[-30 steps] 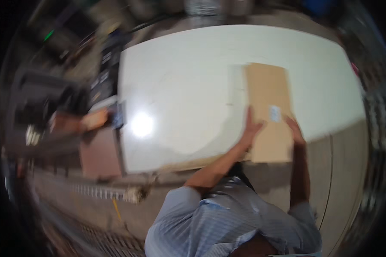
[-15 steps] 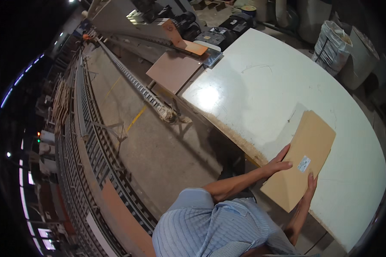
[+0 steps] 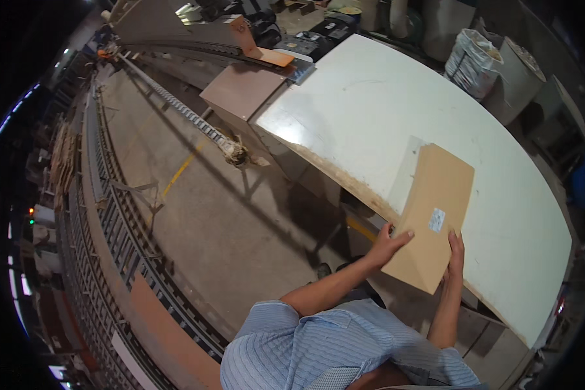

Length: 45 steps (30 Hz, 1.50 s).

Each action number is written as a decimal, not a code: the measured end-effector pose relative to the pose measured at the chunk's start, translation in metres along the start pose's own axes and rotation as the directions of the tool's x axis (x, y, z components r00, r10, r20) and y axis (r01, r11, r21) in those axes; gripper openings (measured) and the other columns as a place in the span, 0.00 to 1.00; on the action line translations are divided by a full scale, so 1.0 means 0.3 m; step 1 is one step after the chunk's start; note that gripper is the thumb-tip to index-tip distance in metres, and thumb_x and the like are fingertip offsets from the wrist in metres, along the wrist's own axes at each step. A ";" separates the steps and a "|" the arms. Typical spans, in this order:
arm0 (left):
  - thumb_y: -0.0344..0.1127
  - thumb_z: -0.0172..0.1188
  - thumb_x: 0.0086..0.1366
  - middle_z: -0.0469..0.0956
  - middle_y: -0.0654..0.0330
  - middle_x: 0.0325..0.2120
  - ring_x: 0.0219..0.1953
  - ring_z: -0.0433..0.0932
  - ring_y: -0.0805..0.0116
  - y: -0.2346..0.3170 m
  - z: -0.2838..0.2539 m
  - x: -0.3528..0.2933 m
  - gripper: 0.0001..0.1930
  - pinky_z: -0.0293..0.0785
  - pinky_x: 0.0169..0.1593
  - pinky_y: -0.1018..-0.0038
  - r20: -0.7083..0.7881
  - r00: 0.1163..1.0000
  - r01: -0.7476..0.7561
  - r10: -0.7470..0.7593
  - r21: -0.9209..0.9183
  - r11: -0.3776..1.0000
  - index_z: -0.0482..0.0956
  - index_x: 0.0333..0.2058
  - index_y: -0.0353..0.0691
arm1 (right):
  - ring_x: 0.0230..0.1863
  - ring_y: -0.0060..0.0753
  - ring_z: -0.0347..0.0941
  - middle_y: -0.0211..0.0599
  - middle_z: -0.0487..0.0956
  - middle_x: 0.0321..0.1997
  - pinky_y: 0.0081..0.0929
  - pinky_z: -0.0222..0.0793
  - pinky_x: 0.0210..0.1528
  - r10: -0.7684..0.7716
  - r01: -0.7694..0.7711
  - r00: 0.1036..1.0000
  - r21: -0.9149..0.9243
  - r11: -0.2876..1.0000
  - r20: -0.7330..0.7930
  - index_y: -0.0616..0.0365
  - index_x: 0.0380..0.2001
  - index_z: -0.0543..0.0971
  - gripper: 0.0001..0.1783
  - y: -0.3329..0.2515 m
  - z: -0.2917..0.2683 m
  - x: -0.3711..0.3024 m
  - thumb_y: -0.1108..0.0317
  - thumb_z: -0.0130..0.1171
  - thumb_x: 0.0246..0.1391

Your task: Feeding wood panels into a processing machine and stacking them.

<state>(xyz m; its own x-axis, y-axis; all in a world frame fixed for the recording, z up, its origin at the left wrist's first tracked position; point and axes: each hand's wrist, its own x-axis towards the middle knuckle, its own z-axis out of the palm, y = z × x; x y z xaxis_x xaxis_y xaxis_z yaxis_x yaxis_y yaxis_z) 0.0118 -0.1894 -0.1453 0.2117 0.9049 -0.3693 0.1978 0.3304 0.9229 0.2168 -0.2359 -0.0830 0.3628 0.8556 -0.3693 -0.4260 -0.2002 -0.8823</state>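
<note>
A long tan board (image 3: 429, 195) with a small printed label (image 3: 437, 220) on its upper face lies between my hands. Its far part is over the white tabletop, and its near end sticks out past the table edge toward me. I cannot tell whether it is one thick piece or several layers. My left hand (image 3: 390, 246) grips the left edge near that end, thumb on top and fingers partly hidden beneath. Along the opposite edge, my right hand (image 3: 456, 253) is closed, with its thumb at the side and the other fingers mostly out of sight.
The white tabletop (image 3: 377, 104) has a worn, chipped front edge. At its far left stand a brown panel box (image 3: 244, 91) and an orange bracket (image 3: 273, 57). White sacks (image 3: 472, 62) stand behind it. Roller conveyors (image 3: 127, 234) run along the left, beyond a slatted rail (image 3: 182, 110).
My view has turned, so the table and surroundings sit further left and higher. Both hands keep hold of the board, and my right thumb has slid off its top face to the edge.
</note>
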 end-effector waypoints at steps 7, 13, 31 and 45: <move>0.48 0.66 0.64 0.72 0.48 0.53 0.53 0.75 0.63 0.112 -0.078 -0.014 0.41 0.76 0.52 0.66 0.396 0.917 0.252 -0.049 -0.479 0.841 0.55 0.64 0.29 | 0.55 0.35 0.73 0.39 0.74 0.57 0.34 0.75 0.53 -0.002 0.001 1.000 0.050 0.999 0.023 0.59 0.64 0.64 0.29 0.034 -0.014 -0.028 0.56 0.54 0.67; 0.51 0.68 0.60 0.66 0.45 0.59 0.59 0.70 0.60 0.056 -0.006 -0.109 0.47 0.69 0.59 0.65 0.276 0.961 0.170 -0.016 -0.544 0.821 0.52 0.65 0.26 | 0.58 0.36 0.72 0.38 0.74 0.60 0.35 0.69 0.61 0.229 -0.242 0.965 0.092 0.966 0.126 0.58 0.63 0.67 0.29 0.009 -0.132 -0.054 0.50 0.50 0.68; 0.59 0.70 0.51 0.71 0.46 0.53 0.55 0.72 0.59 0.026 0.198 -0.280 0.48 0.70 0.56 0.66 -0.134 0.991 -0.103 0.027 -0.601 0.793 0.63 0.60 0.28 | 0.63 0.34 0.69 0.38 0.69 0.66 0.33 0.72 0.57 0.327 -0.116 0.828 -0.431 0.895 0.456 0.56 0.68 0.61 0.39 -0.138 -0.187 -0.056 0.37 0.43 0.67; 0.56 0.72 0.52 0.74 0.49 0.48 0.53 0.73 0.61 0.186 0.315 -1.092 0.43 0.71 0.54 0.66 -0.640 0.767 -0.513 -0.049 -0.657 0.553 0.67 0.55 0.27 | 0.70 0.35 0.60 0.36 0.62 0.72 0.35 0.57 0.69 0.588 0.045 0.454 -0.676 0.736 0.670 0.57 0.70 0.59 0.37 -0.484 0.005 -0.654 0.42 0.42 0.70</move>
<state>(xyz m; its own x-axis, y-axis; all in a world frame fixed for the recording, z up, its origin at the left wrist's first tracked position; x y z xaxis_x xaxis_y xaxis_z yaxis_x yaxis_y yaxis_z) 0.0440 -0.4929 0.0170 -0.4599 0.8495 -0.2583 -0.6279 -0.1054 0.7712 0.2063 -0.3740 0.1181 -0.6406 0.5906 -0.4908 0.2631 -0.4316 -0.8628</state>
